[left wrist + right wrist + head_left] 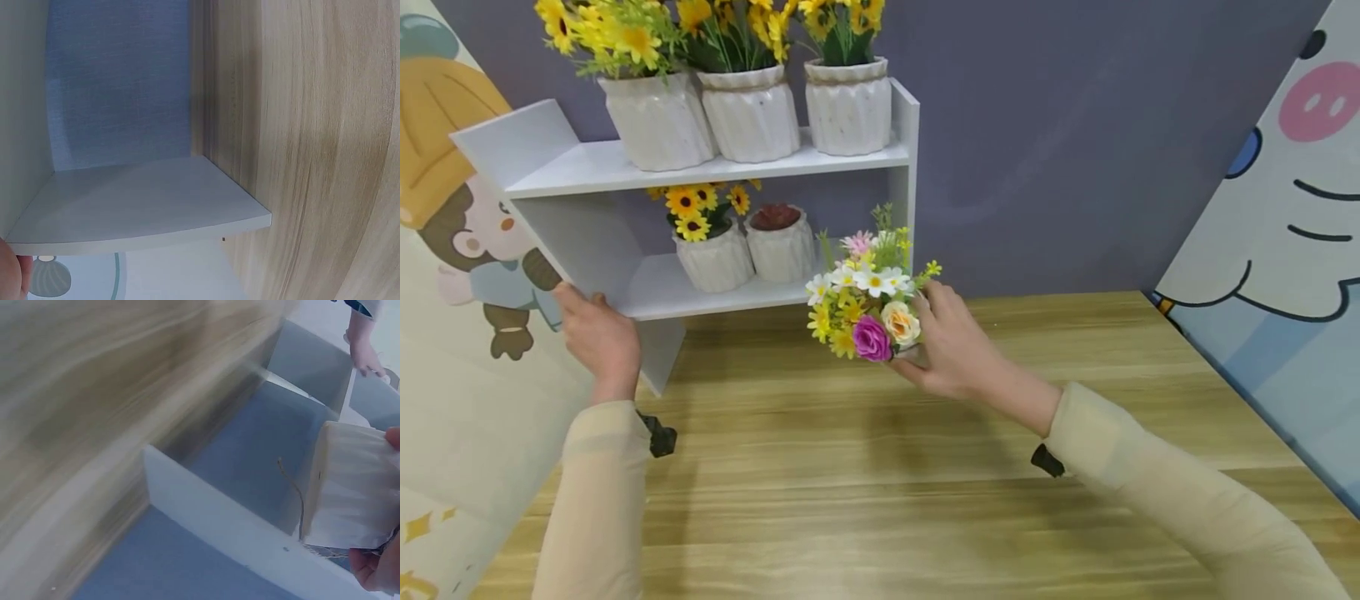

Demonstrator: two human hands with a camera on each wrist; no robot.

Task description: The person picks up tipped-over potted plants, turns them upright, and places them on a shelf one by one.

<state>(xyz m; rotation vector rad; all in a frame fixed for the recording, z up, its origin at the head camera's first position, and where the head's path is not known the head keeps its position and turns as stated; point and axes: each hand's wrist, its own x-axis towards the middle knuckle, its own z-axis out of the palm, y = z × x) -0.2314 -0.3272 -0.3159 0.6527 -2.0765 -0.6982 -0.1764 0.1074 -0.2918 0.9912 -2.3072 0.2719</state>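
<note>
My right hand point(955, 346) grips a white pot point(353, 487) of mixed artificial flowers point(868, 292), in pink, white, yellow and purple. In the head view the blooms hide most of this pot, which is in front of the lower shelf's right end. The right wrist view shows its pale ribbed side and a loose bit of twine, with fingers point(369, 569) around it. At the far left, my left hand point(601, 337) holds the front edge of the white shelf unit's side panel point(542, 229). Only a bit of that hand shows in the left wrist view.
Three white pots of yellow flowers point(748, 112) line the upper shelf. On the lower shelf stand a sunflower pot point(715, 258) and a pot with a reddish plant point(781, 246). The unit stands on a wood-grain table point(820, 500), against a grey-purple wall point(1037, 150).
</note>
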